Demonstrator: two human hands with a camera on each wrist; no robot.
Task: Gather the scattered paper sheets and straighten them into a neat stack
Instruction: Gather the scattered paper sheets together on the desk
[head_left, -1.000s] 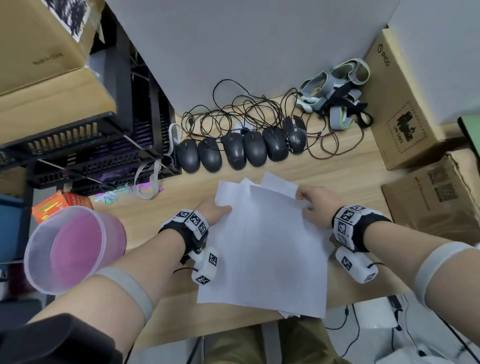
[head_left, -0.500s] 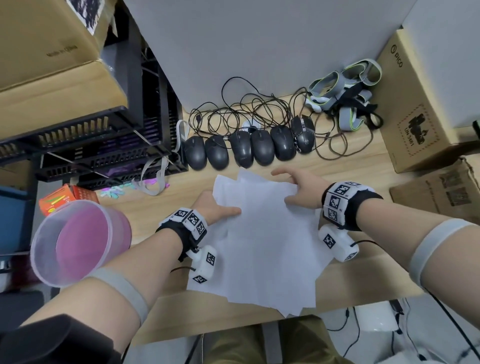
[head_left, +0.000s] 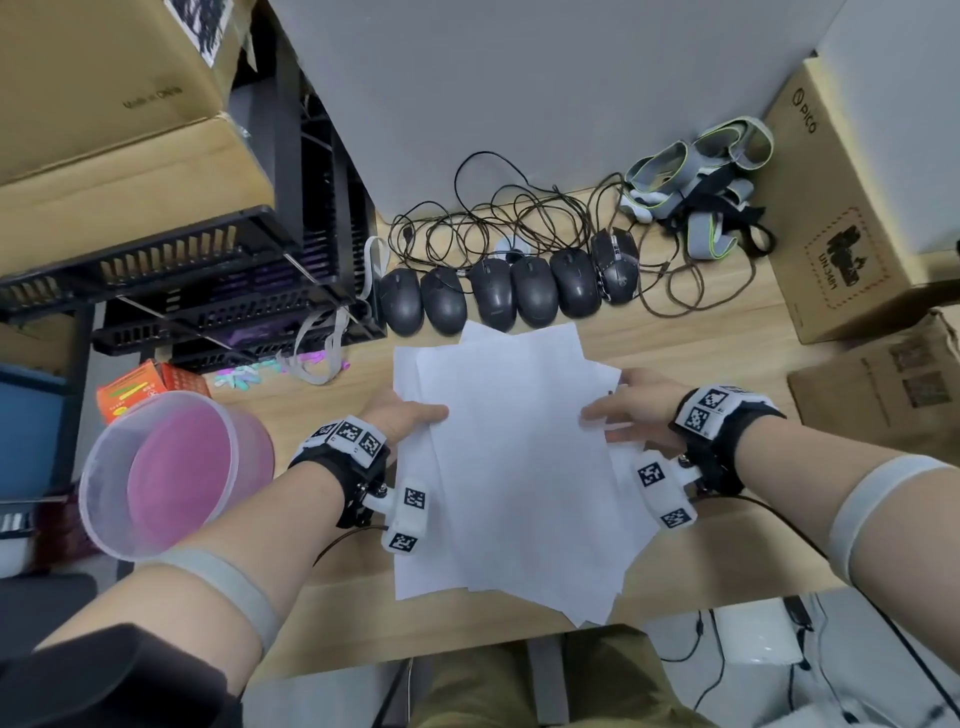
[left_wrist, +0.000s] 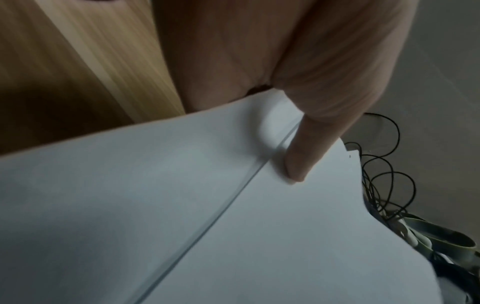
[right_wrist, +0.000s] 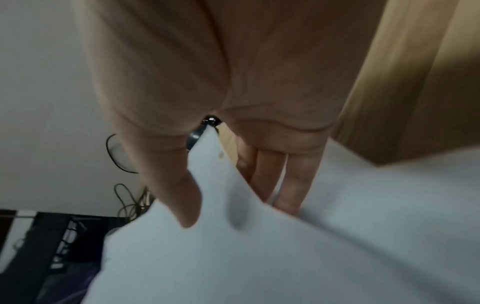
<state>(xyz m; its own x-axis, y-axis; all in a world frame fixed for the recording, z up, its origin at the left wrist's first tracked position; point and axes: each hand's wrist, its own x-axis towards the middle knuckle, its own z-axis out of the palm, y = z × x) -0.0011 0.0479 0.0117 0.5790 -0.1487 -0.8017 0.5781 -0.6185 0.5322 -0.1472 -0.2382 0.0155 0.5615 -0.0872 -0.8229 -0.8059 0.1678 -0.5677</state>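
The paper sheets (head_left: 519, 457) lie fanned between both hands on the desk (head_left: 727, 551), rotated since a moment ago, corners less splayed. Left hand (head_left: 410, 418) and right hand (head_left: 631, 410) each pinch an edge, thumb on top. Gathering looks done; squaring remains.

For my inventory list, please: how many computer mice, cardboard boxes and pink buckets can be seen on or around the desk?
Computer mice: 6
Cardboard boxes: 4
Pink bucket: 1
Total: 11
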